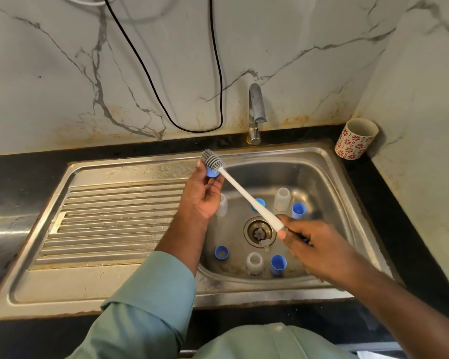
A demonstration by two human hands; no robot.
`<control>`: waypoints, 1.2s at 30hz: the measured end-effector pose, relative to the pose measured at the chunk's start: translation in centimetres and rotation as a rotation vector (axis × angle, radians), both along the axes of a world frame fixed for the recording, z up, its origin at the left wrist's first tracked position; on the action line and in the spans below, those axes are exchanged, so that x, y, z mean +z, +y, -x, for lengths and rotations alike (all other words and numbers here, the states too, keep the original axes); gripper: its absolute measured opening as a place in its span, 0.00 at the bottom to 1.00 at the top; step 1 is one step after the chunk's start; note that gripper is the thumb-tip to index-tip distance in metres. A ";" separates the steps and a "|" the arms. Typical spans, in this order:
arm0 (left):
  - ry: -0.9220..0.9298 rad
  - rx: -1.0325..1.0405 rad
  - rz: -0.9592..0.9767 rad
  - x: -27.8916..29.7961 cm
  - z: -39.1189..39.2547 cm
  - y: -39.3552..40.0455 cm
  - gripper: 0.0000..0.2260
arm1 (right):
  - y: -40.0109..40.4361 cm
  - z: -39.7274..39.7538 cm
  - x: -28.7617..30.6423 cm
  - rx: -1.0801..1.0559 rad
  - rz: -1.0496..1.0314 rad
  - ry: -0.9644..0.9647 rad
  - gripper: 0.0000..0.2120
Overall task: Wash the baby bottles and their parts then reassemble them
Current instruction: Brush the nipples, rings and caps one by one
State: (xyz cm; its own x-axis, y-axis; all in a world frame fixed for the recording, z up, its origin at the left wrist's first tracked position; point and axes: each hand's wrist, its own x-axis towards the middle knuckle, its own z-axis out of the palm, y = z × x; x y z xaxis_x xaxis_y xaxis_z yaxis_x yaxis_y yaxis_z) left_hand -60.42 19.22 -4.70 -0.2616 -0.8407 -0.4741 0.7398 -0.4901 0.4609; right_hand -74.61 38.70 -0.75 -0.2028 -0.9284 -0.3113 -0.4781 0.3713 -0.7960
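Observation:
My left hand [205, 193] holds a small blue bottle ring [212, 173] up over the sink's left rim. My right hand [311, 242] grips the white handle of a bottle brush [246, 194], whose grey bristle head [212, 159] lies against the ring. Down in the steel sink basin [329, 182] stand clear bottles [282, 199] [254, 263] [221, 204], blue caps [298, 210] [278, 264], a blue ring [221, 253] and another blue part [259, 203] behind the brush handle. A clear nipple [265, 245] lies by the drain.
The tap [255, 112] stands at the back of the sink, with no water seen running. A ribbed draining board [109, 224] lies to the left. A patterned cup [355, 138] sits on the black counter at the back right. A black cable [192, 104] hangs on the marble wall.

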 end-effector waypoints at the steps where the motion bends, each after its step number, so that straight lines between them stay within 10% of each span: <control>1: -0.032 -0.019 0.034 -0.3 0.2 0.2 0.11 | 0.0 0.0 0.2 -0.013 -0.001 -0.056 0.07; 18: -0.153 -0.050 0.131 -2.4 3.1 0.5 0.14 | 0.2 6.5 -3.1 -0.235 -0.134 -0.010 0.07; 27: -1.431 -1.055 0.846 -13.7 10.6 6.9 0.20 | -0.9 10.2 -6.1 -0.208 -0.182 0.016 0.08; 36: -1.673 -1.364 0.760 -20.0 13.9 9.6 0.28 | -1.8 12.7 -7.9 -0.159 -0.179 0.054 0.11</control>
